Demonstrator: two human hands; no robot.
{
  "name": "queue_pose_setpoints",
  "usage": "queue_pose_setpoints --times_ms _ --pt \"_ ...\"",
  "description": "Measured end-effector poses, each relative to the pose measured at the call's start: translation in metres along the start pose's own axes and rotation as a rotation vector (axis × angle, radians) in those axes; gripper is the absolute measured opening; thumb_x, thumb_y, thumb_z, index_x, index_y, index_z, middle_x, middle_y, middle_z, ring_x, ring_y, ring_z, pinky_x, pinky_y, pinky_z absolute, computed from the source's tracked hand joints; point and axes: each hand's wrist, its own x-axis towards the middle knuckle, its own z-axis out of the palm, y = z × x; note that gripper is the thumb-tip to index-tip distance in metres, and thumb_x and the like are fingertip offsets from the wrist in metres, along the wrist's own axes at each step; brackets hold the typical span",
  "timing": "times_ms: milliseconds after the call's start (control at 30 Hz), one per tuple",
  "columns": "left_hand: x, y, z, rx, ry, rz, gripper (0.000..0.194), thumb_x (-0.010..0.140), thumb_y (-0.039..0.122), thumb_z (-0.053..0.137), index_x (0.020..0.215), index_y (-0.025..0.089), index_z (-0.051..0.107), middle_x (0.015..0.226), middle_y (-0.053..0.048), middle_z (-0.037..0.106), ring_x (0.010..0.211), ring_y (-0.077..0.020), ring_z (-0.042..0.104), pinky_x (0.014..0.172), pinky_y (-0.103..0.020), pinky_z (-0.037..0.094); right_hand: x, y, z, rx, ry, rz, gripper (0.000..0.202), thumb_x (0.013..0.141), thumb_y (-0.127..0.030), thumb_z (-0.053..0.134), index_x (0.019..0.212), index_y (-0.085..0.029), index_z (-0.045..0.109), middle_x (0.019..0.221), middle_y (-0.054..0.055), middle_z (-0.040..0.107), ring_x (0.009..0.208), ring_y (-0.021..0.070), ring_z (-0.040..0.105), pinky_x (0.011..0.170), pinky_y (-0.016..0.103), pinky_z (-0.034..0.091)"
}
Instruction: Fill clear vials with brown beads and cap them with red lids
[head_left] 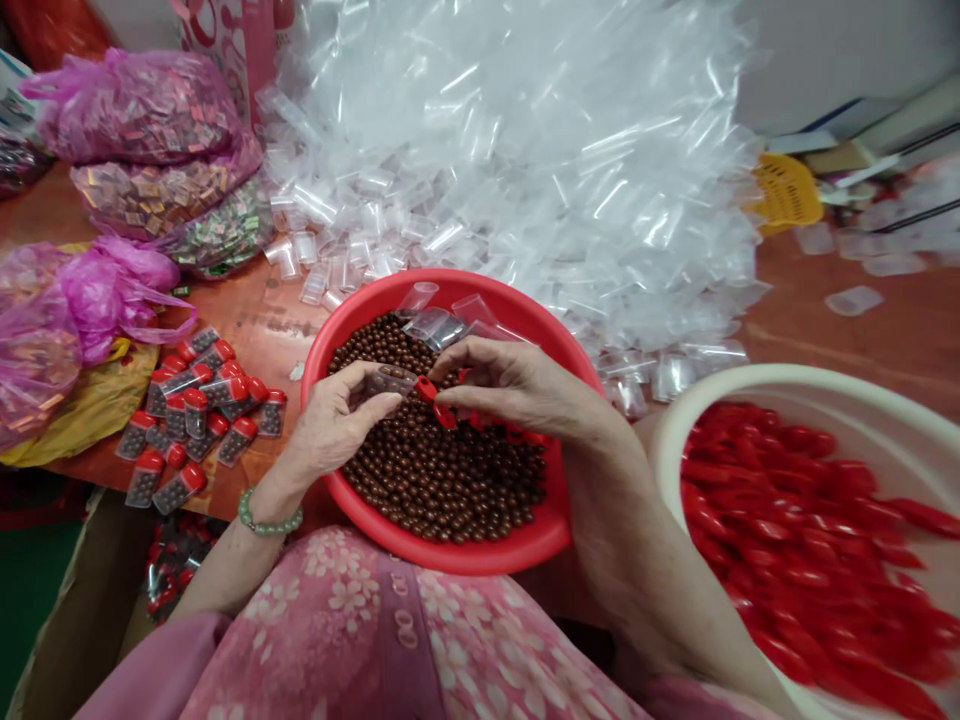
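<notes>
Clear plastic tube (pixel 391 381), slim and glossy, clamped between thumb and fingers of the left hand (pixel 326 420) over the brown balls (pixel 442 475) in the red basin (pixel 457 558), presumably to catch spills. Dark dots through its wall, inside or behind hard to say. Red caps (pixel 426 390) pinched at its end between thumb and fingers of the right hand (pixel 521 385). Along the basin's far side, spare tubes (pixel 435 326), likely for short reach; left of it, red-capped vials (pixel 196 408); right of it, a white tub (pixel 750 375) of red pieces (pixel 787 560); beyond it, a heap of clear tubes (pixel 525 150).
</notes>
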Motion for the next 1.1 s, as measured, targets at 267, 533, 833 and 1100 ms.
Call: queue_pose_setpoints --times_ms 267,533,833,1100 --pt "-0.009 0.010 0.006 0.032 -0.172 0.118 0.017 0.088 0.023 0.060 0.104 0.016 0.057 0.100 -0.006 0.070 0.095 -0.0161 0.067 0.088 -0.029 0.050 -0.005 0.012 0.028 -0.853 0.010 0.151 0.015 0.092 -0.029 0.055 0.099 -0.017 0.059 0.094 0.011 0.072 0.083 0.0231 0.068 0.065 0.029 0.041" --pt "-0.006 0.012 0.006 -0.165 -0.134 0.021 0.025 0.082 0.018 0.065 0.106 0.015 0.057 0.088 -0.004 0.071 0.086 -0.0130 0.067 0.085 -0.027 0.051 -0.011 0.015 0.034 -0.688 0.205 0.096 0.024 0.091 -0.023 0.048 0.108 -0.016 0.064 0.095 0.011 0.072 0.088 0.0247 0.067 0.075 0.033 0.046" --pt "-0.009 0.012 0.016 -0.286 -0.152 -0.114 0.029 0.076 0.022 0.073 0.101 0.015 0.061 0.085 -0.001 0.067 0.077 -0.0103 0.064 0.079 -0.025 0.051 -0.029 -0.006 0.035 0.207 0.398 -0.152 0.021 0.094 -0.030 0.052 0.112 -0.025 0.063 0.076 -0.002 0.066 0.069 0.0117 0.064 0.068 0.025 0.051" --pt "-0.007 0.002 0.011 -0.432 -0.198 -0.177 0.039 0.073 0.023 0.078 0.107 0.015 0.060 0.089 -0.003 0.069 0.079 -0.0101 0.065 0.081 -0.026 0.050 -0.021 -0.020 0.028 -0.016 0.384 -0.228 0.020 0.093 -0.029 0.055 0.107 -0.024 0.069 0.086 0.001 0.066 0.075 0.0127 0.060 0.072 0.027 0.049"
